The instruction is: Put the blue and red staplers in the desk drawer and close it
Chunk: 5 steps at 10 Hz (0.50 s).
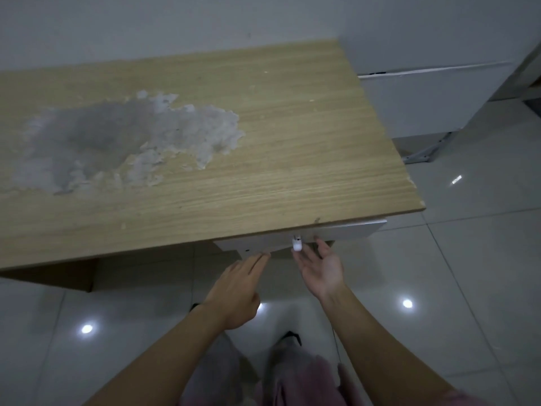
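Note:
The white drawer front (345, 232) sits under the wooden desk's front edge, sticking out only slightly, with a small white knob (297, 244) at its middle. My left hand (237, 291) is flat, palm down, its fingertips touching the lower left edge of the drawer front. My right hand (322, 266) is open, palm turned up, fingers just below and beside the knob. Neither hand holds anything. No blue or red stapler is visible; the drawer's inside is hidden.
The wooden desk top (263, 148) carries a large worn grey-white patch (123, 142) at the left. Glossy white floor tiles (468, 273) lie below and to the right. A white panel (424, 104) leans against the wall beyond the desk's right end.

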Motion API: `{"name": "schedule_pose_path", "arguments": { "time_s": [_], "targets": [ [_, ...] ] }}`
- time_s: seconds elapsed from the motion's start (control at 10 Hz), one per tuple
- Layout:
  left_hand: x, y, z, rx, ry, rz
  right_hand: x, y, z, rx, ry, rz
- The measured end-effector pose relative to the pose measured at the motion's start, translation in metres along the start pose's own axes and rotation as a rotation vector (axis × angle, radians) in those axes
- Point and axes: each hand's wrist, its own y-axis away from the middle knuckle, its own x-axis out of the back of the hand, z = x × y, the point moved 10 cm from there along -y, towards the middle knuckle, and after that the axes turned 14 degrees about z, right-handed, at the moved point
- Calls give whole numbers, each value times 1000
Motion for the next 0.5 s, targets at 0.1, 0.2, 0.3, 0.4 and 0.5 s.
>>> {"name": "schedule_pose_path", "arguments": {
  "time_s": [0.1,0.2,0.3,0.4,0.5],
  "targets": [
    [-1,-1,-4,16,-12,-22,-11,-7,-4,9,-6,8],
    [0,-3,-8,24,-37,-23,-27,-11,-9,-2,-16,-10],
    [3,-5,-11,45,-46,-24,-37,-11,-16,1,-23,-19],
    [9,-6,-9,54,-44,-10,-34,-12,-20,-18,-10,-21],
    [13,-12,-6,60,-40,-14,-27,-11,-17,-37,16,-21]
  ]
}}
